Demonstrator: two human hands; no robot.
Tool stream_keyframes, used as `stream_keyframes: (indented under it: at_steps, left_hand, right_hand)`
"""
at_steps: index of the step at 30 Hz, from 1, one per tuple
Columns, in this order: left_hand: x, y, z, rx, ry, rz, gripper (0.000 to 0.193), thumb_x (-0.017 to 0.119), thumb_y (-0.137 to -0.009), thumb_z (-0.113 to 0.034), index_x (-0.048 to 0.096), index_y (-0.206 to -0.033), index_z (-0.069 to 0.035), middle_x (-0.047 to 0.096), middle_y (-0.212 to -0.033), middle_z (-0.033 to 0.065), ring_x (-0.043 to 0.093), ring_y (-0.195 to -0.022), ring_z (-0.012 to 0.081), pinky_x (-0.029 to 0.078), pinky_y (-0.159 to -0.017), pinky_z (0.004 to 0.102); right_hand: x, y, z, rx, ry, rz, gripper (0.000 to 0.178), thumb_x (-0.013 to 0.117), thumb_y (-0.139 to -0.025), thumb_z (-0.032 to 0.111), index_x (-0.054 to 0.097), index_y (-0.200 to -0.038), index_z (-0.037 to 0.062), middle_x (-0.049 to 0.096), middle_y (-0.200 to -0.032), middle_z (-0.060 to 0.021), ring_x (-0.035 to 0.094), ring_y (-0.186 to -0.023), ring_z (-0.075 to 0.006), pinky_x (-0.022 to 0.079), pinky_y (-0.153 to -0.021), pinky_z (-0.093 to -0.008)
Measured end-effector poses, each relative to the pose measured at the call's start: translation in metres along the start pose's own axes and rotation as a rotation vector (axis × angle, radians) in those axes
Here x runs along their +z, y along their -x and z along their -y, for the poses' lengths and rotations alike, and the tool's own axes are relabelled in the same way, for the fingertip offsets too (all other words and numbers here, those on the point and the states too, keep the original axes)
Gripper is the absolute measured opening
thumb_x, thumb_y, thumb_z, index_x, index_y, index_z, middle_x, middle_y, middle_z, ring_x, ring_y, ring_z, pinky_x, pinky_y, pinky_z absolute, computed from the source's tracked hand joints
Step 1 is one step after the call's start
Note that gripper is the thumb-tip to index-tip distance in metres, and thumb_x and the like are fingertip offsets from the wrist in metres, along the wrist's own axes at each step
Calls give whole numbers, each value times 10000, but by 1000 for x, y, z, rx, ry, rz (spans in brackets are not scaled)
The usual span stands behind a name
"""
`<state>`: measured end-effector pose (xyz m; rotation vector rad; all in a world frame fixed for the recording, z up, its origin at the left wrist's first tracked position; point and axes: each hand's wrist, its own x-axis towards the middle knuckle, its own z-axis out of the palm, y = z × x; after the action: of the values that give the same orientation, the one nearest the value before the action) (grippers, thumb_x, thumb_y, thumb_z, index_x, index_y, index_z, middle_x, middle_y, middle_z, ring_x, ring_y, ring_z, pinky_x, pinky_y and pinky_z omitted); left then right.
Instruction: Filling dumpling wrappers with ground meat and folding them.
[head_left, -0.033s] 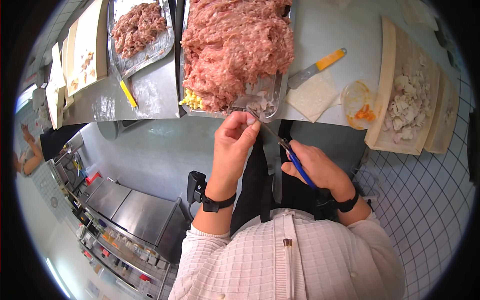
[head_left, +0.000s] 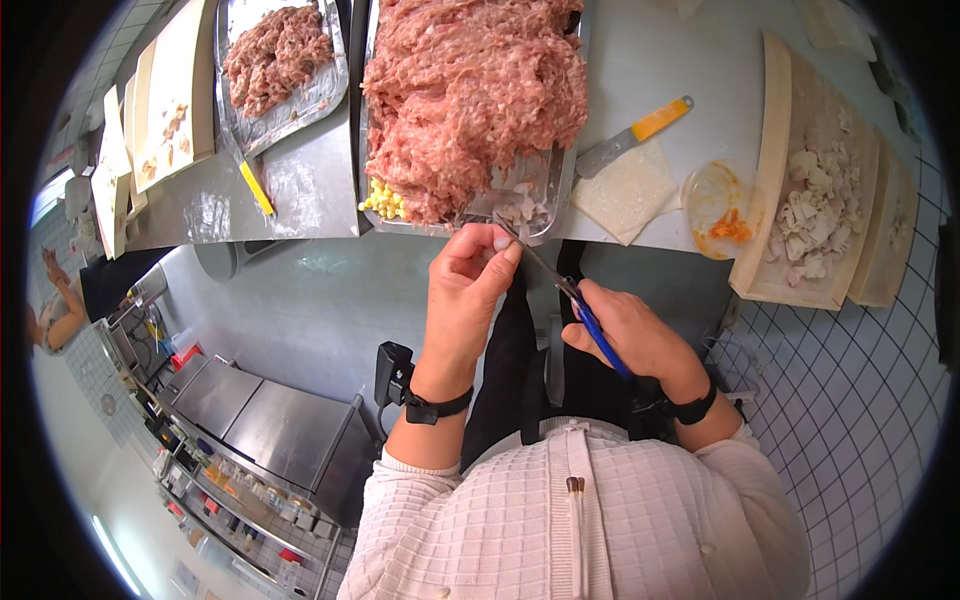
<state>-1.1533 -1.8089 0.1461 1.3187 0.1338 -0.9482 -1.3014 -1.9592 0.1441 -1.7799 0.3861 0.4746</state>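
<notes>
My right hand [head_left: 638,335] is wrapped round the blue handle of a pair of scissors [head_left: 595,330], whose long dark blades point up and left. At their tips my left hand [head_left: 462,285] is closed in a pinch; whatever sits between its thumb and forefinger is too small to make out. Both hands are at the near edge of a metal tray [head_left: 577,150] heaped with pink minced meat [head_left: 475,100]. Small greyish pieces [head_left: 525,203] lie in the tray's near right corner, just beyond the blades. Yellow corn kernels [head_left: 384,199] fill its near left corner.
Right of the tray lie an orange-handled spatula [head_left: 660,119], pale square wrappers [head_left: 625,192] and a bowl with orange bits [head_left: 703,205]. A wooden box [head_left: 775,120] holds pale chopped pieces. Leftward are another meat tray [head_left: 300,118] and a yellow-handled tool [head_left: 256,188]. Someone's arm [head_left: 66,310] shows far left.
</notes>
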Motion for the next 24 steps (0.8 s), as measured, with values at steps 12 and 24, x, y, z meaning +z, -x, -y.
stream_keyframes:
  at_steps: [12, 24]
  left_hand:
    - [1, -4, 1, -15, 100, -25, 111, 613, -956, -145, 607, -988, -39, 513, -764, -32, 437, -655, 62, 338, -576, 220]
    - [4, -3, -1, 8, 76, -37, 141, 630, -948, -135, 619, -1018, -13, 614, -831, 30, 474, -654, 69, 387, -574, 230]
  right_hand:
    - [-4, -5, 4, 120, -69, -55, 395, 713, -874, 321, 480, -827, 6, 511, -634, -169, 483, -557, -341, 420, -539, -381]
    - [1, -3, -4, 7, 3, 12, 519, 656, -884, 472, 441, -921, 0, 607, -799, -214, 611, -787, -432, 479, -681, -474]
